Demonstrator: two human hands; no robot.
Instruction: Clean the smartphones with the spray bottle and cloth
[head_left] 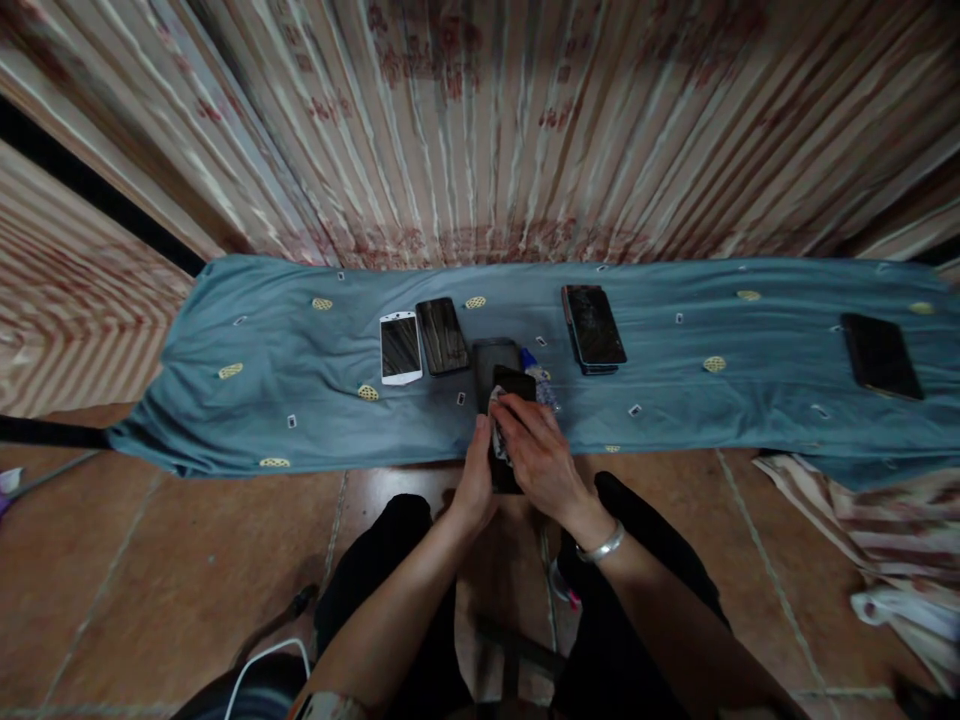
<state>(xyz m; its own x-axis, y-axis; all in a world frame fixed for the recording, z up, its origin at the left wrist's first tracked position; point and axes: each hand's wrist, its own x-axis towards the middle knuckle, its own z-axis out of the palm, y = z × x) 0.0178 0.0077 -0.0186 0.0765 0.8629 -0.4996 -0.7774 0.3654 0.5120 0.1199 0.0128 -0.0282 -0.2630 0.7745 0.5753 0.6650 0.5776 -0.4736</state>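
Note:
My left hand (474, 475) is closed round the left edge of a black smartphone (514, 380), held above the front edge of the cloth-covered table. With bent fingers, my right hand (536, 455) presses a crumpled whitish cloth (498, 425) against the phone's face. Just behind the held phone lies another dark phone (495, 354), partly covered by it. A blue packet or bottle (534, 368), its kind unclear, lies beside my right fingers. To the left are a white-framed phone (401, 348) and a black phone (442, 336), side by side.
A stack of phones (596, 325) lies right of centre, and a dark tablet or large phone (881, 355) near the right end. A blue-green patterned cloth (315, 380) covers the long table. Striped curtains (480, 140) hang behind it. My knees are below the front edge.

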